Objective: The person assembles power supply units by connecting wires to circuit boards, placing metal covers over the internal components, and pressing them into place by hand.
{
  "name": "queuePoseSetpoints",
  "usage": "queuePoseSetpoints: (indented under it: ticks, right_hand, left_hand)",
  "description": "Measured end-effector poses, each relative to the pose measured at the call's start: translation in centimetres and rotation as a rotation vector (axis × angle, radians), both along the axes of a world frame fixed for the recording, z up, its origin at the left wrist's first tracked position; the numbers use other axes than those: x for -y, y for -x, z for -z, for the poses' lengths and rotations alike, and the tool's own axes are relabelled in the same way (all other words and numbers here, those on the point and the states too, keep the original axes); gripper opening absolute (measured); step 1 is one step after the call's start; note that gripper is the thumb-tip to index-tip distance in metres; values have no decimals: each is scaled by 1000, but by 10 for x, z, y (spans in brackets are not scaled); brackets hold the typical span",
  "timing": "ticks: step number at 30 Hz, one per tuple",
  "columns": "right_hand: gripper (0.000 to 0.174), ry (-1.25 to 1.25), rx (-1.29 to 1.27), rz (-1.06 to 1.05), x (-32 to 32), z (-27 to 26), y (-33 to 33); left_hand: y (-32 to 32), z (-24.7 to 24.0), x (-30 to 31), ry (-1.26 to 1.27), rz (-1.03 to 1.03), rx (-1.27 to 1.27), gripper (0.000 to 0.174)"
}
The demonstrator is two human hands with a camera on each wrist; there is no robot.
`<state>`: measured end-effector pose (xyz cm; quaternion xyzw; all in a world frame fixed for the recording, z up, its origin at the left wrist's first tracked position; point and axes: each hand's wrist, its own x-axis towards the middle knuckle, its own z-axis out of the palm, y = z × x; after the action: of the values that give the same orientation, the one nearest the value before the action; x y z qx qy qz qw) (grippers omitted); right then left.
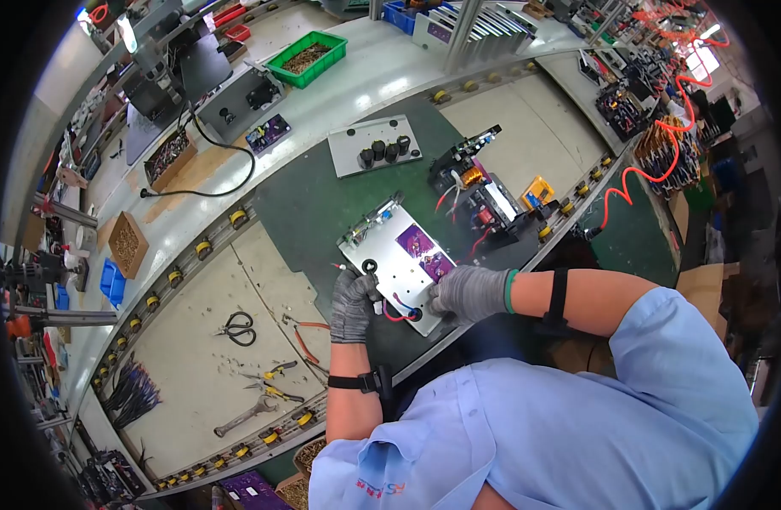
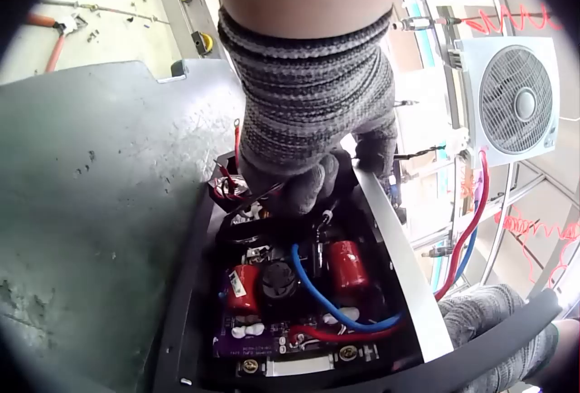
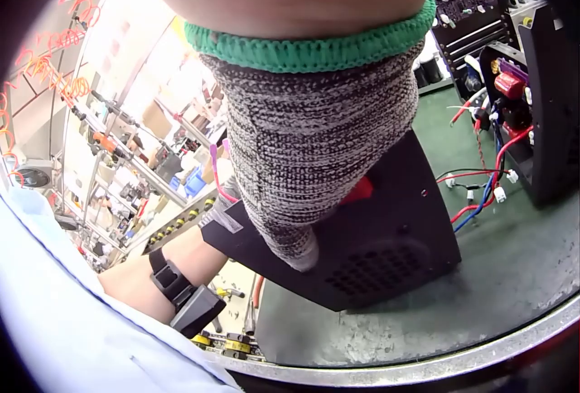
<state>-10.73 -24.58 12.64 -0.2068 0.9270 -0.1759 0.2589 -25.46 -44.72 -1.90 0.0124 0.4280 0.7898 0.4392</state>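
Both hands, in knitted grey gloves, are at a metal housing (image 1: 393, 265) tilted over the dark green work surface. My left hand (image 1: 353, 304) grips its left edge; in the left wrist view its fingers bend over the wall into the interior. There, red capacitors (image 2: 348, 266), a purple circuit board (image 2: 237, 343) and a blue wire (image 2: 319, 295) show. My right hand (image 1: 474, 293) holds the opposite end, its fingers lying over the black vented panel (image 3: 390, 248) in the right wrist view. Red and blue leads pass through a hole near the plate's lower corner.
A second housing (image 1: 491, 208) with loose wires stands to the right, and a plate with black cylinders (image 1: 375, 146) lies behind. Cutters (image 1: 275, 370), scissors (image 1: 237, 329) and a wrench (image 1: 246, 418) are on the left. A roller rail (image 1: 205, 248) borders the bench.
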Motion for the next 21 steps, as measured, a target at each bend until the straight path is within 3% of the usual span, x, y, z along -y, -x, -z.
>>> queuePoseSetpoints:
  ticks: [5, 9, 12, 14, 21]
  right_hand:
    - [19, -24, 13, -5, 1, 7, -1]
    - [20, -7, 4, 29, 4, -5, 4]
    - [20, 29, -31, 41, 2, -4, 0]
    - [19, 7, -28, 19, 0, -2, 2]
    - [19, -31, 12, 2, 2, -6, 2]
  left_hand:
    - [2, -23, -2, 81, 13, -50, 31]
    - [9, -29, 9, 316, 97, -189, 19]
    - [5, -22, 4, 243, 42, -127, 22]
    - [8, -16, 1, 69, 17, -29, 35]
    - [7, -5, 2, 46, 5, -10, 40]
